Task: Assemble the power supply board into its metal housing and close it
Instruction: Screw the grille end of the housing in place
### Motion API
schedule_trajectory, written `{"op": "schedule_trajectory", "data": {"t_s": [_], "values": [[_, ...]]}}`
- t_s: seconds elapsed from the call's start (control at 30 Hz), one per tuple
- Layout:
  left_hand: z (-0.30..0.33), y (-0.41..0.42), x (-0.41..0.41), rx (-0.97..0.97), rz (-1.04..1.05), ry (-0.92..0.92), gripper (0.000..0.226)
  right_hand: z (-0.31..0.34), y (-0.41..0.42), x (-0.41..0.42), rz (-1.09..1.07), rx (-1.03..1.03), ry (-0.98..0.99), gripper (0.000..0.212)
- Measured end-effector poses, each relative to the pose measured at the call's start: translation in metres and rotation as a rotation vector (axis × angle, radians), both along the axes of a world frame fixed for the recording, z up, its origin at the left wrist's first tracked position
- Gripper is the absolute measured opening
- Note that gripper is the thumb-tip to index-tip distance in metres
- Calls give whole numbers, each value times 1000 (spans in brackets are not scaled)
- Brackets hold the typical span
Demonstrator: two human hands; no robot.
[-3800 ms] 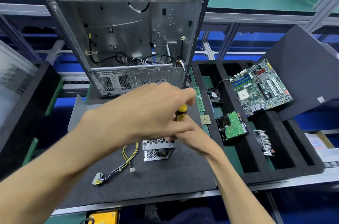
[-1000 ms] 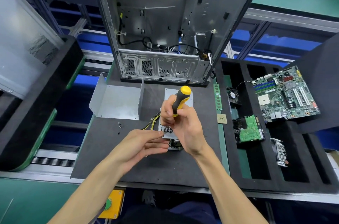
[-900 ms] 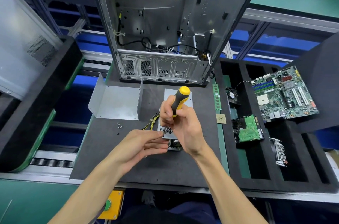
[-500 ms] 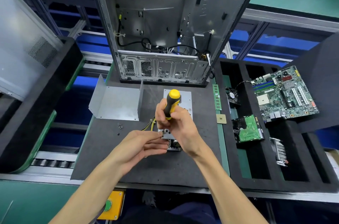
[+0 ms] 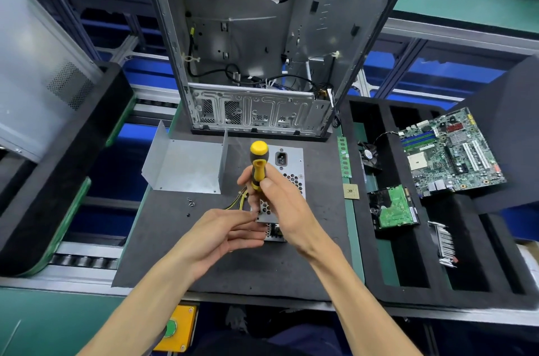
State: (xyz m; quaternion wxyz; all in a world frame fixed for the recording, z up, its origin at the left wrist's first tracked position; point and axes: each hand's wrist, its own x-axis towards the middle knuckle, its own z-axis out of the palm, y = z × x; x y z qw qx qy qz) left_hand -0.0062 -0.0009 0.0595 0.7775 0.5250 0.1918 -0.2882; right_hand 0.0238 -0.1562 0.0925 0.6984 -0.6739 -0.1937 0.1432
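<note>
Right hand [image 5: 280, 204] grips screwdriver [image 5: 256, 164], now swung upright from its earlier rightward lean, over power supply housing [image 5: 287, 172] beneath both hands. Left hand [image 5: 224, 234], fingers relaxed, steadies housing's near corner. Screw-driving likely underway.

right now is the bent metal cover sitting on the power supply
No, the bent metal cover lies on the mat left of the power supply, apart.

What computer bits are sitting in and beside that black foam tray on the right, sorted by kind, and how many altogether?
Motherboard: 1
Small black fan: 1
Drive with a green circuit board: 1
Finned metal heatsink: 1
Green memory stick, on the strip beside the tray: 1
Square processor chip, on the same strip: 1
Total: 6
</note>
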Motion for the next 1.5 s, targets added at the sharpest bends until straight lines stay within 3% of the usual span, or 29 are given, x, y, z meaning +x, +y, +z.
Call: {"op": "schedule_trajectory", "data": {"t_s": [0.13,0.37,0.43,0.63,0.7,0.83,0.93,1.07,1.2,1.33,1.43,1.5], "values": [[1,0,0,15,-16,-11,46,0,-6,-7,-72,-55,-144,28],[4,-2,-1,84,-59,-26,32,-7,-3,-7,-219,-159,-346,14],[6,-2,-2,99,-57,-32,31,-8,-1,-6,-265,-179,-399,25],[11,-2,-3,126,-71,-30,28,-12,4,-2,-365,-196,-501,32],[19,-1,-3,298,-129,-98,27,-12,5,1,-375,-215,-491,36],[67,20,10,1024,-96,-445,37,-8,3,3,-343,-172,-420,40],[120,26,16,1116,-17,-748,60,-6,0,4,-330,-150,-430,39],[161,3,14,1379,-272,-989,52,-6,2,3,-288,-139,-395,34],[170,-9,11,1354,-392,-1005,36,-7,-1,1,-292,-131,-357,34],[175,-13,5,1357,-640,-1125,16,5,0,-4,-186,-135,-249,18],[184,-12,11,1423,-840,-1082,18,18,5,-5,-65,-127,-116,6],[190,-8,14,1409,-881,-1051,20,25,9,-4,-48,-140,-73,17]]}}
